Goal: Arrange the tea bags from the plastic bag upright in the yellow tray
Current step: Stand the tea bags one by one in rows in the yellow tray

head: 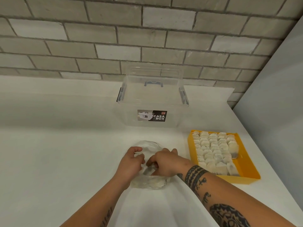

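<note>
A clear plastic bag (148, 183) lies on the white counter in front of me, with several pale tea bags showing through its near end. My left hand (131, 163) grips the bag's open edge on the left. My right hand (165, 161) has its fingers curled on the bag's mouth; I cannot tell whether they pinch a tea bag. To the right stands the yellow tray (249, 171), filled with rows of upright tea bags (211, 149). One tea bag (234, 150) leans at the tray's right side.
A clear lidded storage box (152, 102) with a "CASA BOX" label stands behind the bag, against the grey brick wall. A pale wall panel closes off the counter on the right, just beyond the tray.
</note>
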### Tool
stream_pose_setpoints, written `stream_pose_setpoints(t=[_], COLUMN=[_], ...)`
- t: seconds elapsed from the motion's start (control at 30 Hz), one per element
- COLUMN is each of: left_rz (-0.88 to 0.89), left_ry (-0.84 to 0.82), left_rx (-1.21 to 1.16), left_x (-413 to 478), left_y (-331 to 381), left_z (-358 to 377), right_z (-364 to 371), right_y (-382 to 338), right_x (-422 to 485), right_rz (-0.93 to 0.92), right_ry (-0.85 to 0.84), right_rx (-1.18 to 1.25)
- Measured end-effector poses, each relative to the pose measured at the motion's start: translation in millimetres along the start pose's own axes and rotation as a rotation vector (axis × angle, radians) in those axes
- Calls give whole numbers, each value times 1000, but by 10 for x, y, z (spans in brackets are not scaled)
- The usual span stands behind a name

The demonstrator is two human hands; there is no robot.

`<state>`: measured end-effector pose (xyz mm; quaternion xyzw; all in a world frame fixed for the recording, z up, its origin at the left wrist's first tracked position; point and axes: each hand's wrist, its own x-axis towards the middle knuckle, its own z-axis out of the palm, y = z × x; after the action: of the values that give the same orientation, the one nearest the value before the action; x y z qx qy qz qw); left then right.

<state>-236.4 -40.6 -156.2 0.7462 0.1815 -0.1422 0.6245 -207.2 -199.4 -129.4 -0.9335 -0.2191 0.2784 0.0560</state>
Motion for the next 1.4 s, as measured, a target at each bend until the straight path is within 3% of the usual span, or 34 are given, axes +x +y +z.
stream_pose_setpoints(t=[0.27, 0.37, 0.5, 0.67, 0.83, 1.07, 1.17, 1.3, 1.4], left_rz=[-12, -22, -16, -122, -110, -49, -60, -102, -131], left_ry=[2, -8, -24, -162, -371, -244, -189, -174, -179], left_rx=[-11, -34, -67, -363, -569, -503, -589, -780, -864], left_x=[23, 15, 24, 8, 1, 35, 58, 88, 53], left_y=[47, 84, 115, 184, 258, 222, 181, 161, 184], left_z=[15, 2, -27, -78, -126, -202, -273, -330, -337], right_z=[-1, -59, -193, -359, -396, -328, -344, -255, -71], right_y=[-41, -5, 70, 69, -96, -24, 68, 55, -4], right_x=[45, 5, -46, -55, 13, 77, 61, 17, 95], right_rz=[8, 6, 69, 25, 55, 27, 77, -20, -118], right_ry=[-93, -19, 185, 351, 475, 478, 504, 224, 232], right_rx=[-6, 95, 479, 790, 845, 988, 806, 318, -104])
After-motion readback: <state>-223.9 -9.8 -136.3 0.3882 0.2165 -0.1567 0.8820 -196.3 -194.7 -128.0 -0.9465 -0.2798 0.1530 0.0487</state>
